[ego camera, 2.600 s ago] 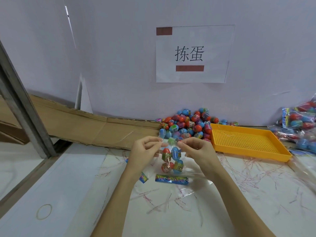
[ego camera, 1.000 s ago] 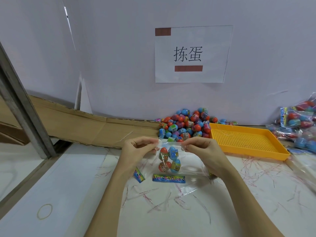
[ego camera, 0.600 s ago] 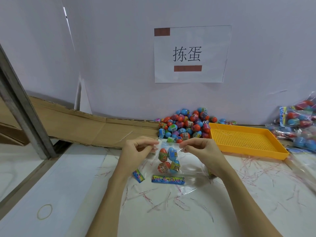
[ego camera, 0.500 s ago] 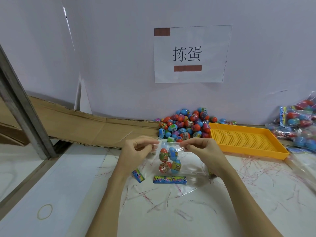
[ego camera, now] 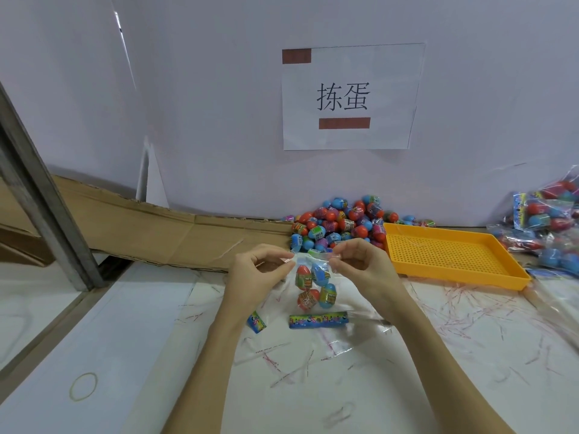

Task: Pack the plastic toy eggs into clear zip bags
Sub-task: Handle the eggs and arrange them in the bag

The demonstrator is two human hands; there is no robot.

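Two black Chinese characters, 拣蛋, are printed on a white paper sign (ego camera: 351, 97) fixed to the wall. Print on the egg wrappers (ego camera: 305, 281) and the coloured card strip (ego camera: 318, 320) cannot be read.

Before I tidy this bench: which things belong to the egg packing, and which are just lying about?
Job:
- clear zip bag with four eggs, top pinched by left hand and right hand
- loose egg pile
- filled bags

Lying about:
- yellow tray
- rubber band
- cardboard
- wall sign
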